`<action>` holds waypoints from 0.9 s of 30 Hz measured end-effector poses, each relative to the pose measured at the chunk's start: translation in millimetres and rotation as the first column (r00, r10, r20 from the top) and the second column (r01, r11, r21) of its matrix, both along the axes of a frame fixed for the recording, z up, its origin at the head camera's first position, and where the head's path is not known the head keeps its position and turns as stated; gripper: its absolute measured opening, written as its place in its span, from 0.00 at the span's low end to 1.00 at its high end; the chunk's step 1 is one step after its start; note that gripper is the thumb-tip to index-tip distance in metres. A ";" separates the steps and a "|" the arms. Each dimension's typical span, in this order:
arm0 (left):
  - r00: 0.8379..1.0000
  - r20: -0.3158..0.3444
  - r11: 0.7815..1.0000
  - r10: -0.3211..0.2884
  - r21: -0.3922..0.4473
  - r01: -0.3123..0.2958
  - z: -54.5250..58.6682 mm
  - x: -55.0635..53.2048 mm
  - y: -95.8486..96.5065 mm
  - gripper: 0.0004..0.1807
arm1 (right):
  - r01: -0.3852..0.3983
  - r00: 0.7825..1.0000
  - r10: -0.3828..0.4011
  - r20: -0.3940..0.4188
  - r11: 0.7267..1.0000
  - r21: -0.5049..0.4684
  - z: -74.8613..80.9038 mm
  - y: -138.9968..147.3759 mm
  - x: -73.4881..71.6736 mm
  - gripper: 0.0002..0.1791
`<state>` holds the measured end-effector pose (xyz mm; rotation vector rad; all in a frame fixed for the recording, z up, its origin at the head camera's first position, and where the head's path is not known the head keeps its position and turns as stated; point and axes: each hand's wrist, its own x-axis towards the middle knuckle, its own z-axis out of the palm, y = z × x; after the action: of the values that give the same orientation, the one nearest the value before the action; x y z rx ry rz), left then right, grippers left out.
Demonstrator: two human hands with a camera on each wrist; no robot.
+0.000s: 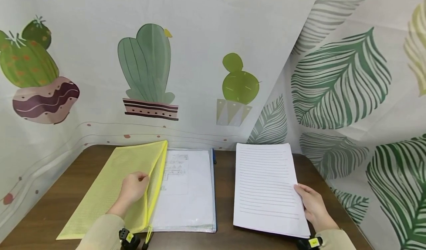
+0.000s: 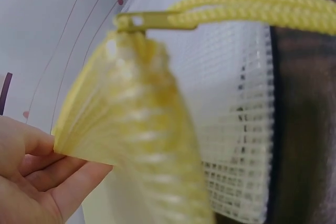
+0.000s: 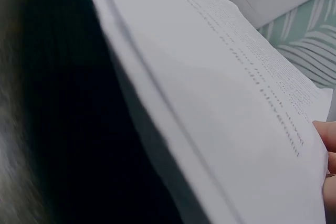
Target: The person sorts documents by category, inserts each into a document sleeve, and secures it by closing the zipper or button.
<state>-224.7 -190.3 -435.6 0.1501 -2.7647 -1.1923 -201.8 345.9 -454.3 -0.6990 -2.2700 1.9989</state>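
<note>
My left hand [image 1: 134, 186] pinches the opening edge of a yellow mesh zipper pouch [image 1: 113, 179] and holds its mouth apart. In the left wrist view, thumb and fingers grip the rim of the pouch [image 2: 152, 124], near a zipper pull with a yellow cord [image 2: 252, 6]. My right hand [image 1: 313, 203] grips the right edge of a stack of printed paper [image 1: 266, 187], thumb on top and the other fingers underneath. The right wrist view shows the near edge of the stack [image 3: 173, 87] tilted up, with a dark gap below it.
A clear zipper pouch with a blue edge [image 1: 191, 205] lies mid-table, partly under the yellow one; a sheet with a line diagram shows inside. The dark wooden table [image 1: 225, 191] meets a curtain printed with cacti [image 1: 199, 57] and leaves at the back and right.
</note>
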 end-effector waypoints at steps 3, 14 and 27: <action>1.000 -0.001 1.000 -0.006 0.009 0.006 0.8 -0.3 1.7 0.16 | -0.012 1.000 0.011 -0.009 0.999 -0.031 0.5 -6.3 -0.1 0.33; 0.999 0.033 0.998 -0.023 0.063 0.021 1.1 -2.5 11.6 0.17 | -0.048 0.999 0.047 -0.019 0.997 -0.052 -6.7 -24.8 -7.6 0.32; 0.996 0.085 0.985 -0.036 0.172 0.021 -0.4 -5.5 26.0 0.18 | -0.089 0.995 0.084 -0.046 0.987 -0.136 -7.9 -51.0 -12.9 0.29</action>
<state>-230.1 -164.2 -436.1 0.1847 -2.7437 -1.4648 -214.7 294.9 -462.1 -0.5727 -2.1932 2.2050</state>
